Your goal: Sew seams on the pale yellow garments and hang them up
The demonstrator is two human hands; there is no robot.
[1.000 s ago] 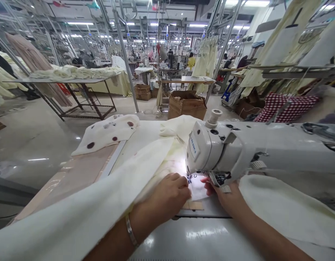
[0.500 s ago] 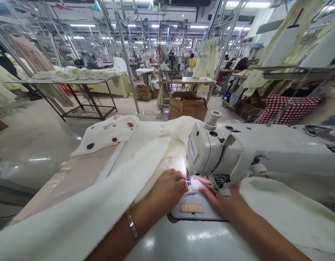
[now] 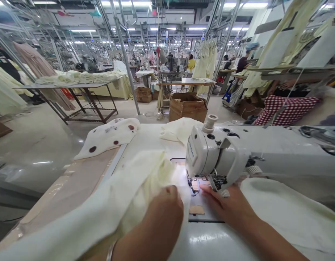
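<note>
A white sewing machine [image 3: 238,152] stands on the table, its head over the needle plate [image 3: 200,210]. My left hand [image 3: 159,217] is closed on a bunched fold of cream fabric [image 3: 124,195] just left of the presser foot. My right hand [image 3: 224,206] lies flat with fingers stretched out on the plate, its fingertips close to the needle. More cream fabric [image 3: 287,210] drapes under the machine arm on the right.
A white cloth with dark red dots [image 3: 110,136] and a cream piece [image 3: 178,130] lie at the table's far side. Beyond stand a cardboard box [image 3: 187,106], a metal table piled with fabric [image 3: 75,78], hanging garments and other workers. A red checked cloth [image 3: 287,108] lies at right.
My left hand has pulled the cream fabric back toward me and to the left, bunching it and baring the needle plate. My right hand has stayed by the needle.
</note>
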